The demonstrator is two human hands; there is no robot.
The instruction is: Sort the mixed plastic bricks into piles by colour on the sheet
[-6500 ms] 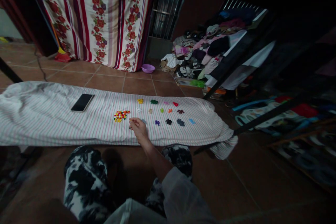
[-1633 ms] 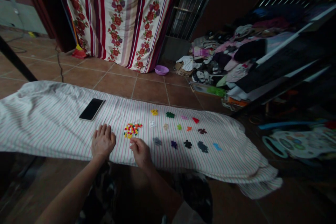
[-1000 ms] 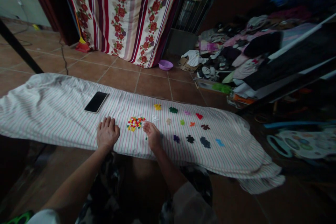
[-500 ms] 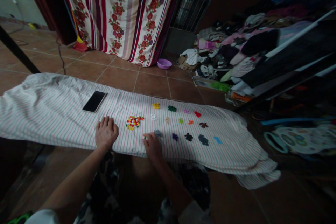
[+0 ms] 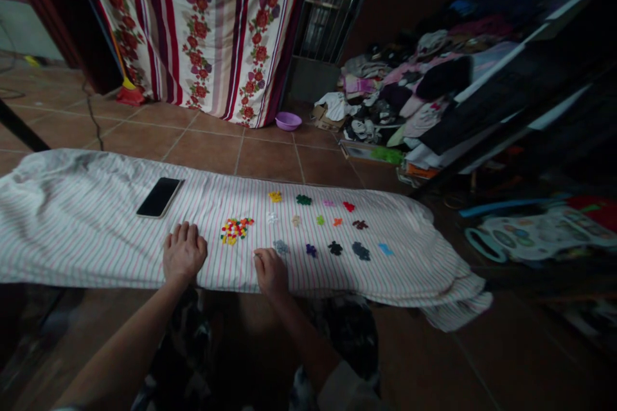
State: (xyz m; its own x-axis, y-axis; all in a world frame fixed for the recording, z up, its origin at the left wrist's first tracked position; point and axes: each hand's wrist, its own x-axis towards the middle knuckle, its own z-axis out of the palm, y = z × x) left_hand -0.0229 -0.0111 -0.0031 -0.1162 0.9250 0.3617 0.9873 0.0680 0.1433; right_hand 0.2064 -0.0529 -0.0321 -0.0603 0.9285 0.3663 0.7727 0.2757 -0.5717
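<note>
My left hand (image 5: 184, 252) lies flat on the striped cloth (image 5: 96, 225), its fingers stretched out and holding nothing. To its right is a mixed pile of tiny red, yellow, orange, green and white pieces (image 5: 235, 230). My right hand (image 5: 272, 271) rests closed at the cloth's near side, thumb and forefinger pinched. The small green piece seen there earlier is now hidden by the fingers. Just beside that hand sits a grey heap (image 5: 281, 247). Further right are single-colour heaps, among them purple (image 5: 311, 250), black (image 5: 335, 248), dark grey (image 5: 360, 250) and dark green (image 5: 303, 200).
A phone (image 5: 160, 197) lies on the cloth beyond my left hand. Past the far edge are a tiled floor, a purple basin (image 5: 288, 121), a flowered curtain (image 5: 222, 26) and a red broom (image 5: 130, 95). Piled clothes (image 5: 405, 83) fill the right background.
The view has swung slightly right. My right fingers have curled in, so the green piece at their tips no longer shows. My left hand stays flat on the cloth.
</note>
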